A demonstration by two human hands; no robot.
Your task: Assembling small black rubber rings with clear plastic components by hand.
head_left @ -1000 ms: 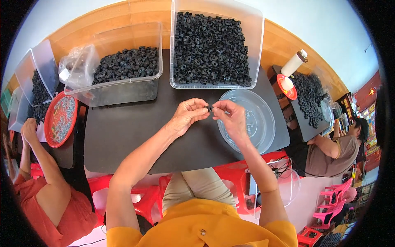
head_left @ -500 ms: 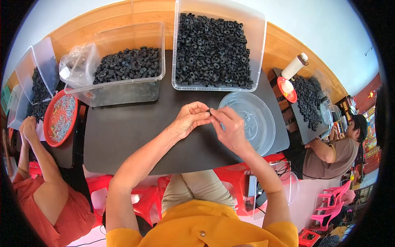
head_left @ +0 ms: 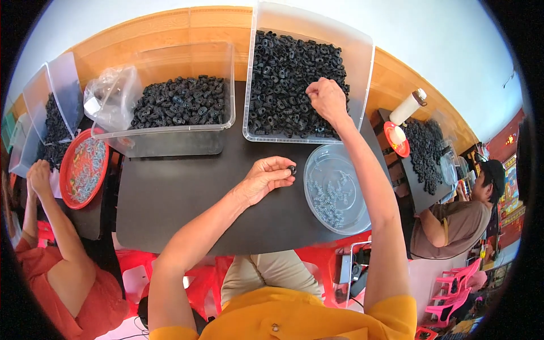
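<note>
My left hand [head_left: 267,180] is closed in a pinch above the dark table, holding a small ring-like black plastic part [head_left: 292,170] at its fingertips. My right hand [head_left: 328,101] reaches over the tall clear bin [head_left: 292,138], its fingers curled down onto the heap of black plastic parts [head_left: 289,85]. Whatever may be between those fingers is hidden. Under my right forearm lies a clear round bowl [head_left: 356,212] with many small metal springs [head_left: 328,201] in it.
Left of the tall bin, another clear bin [head_left: 170,146] holds black parts and a plastic bag [head_left: 116,96]. A red basin [head_left: 67,190] of small metal pieces stands near a person in red [head_left: 73,283]. Another person [head_left: 453,226] sits at the right beside a bottle [head_left: 407,107].
My hands were together at the small black part; now they are apart. The right has moved up and away to the tall bin, while the left keeps the part. The view has shifted slightly.
</note>
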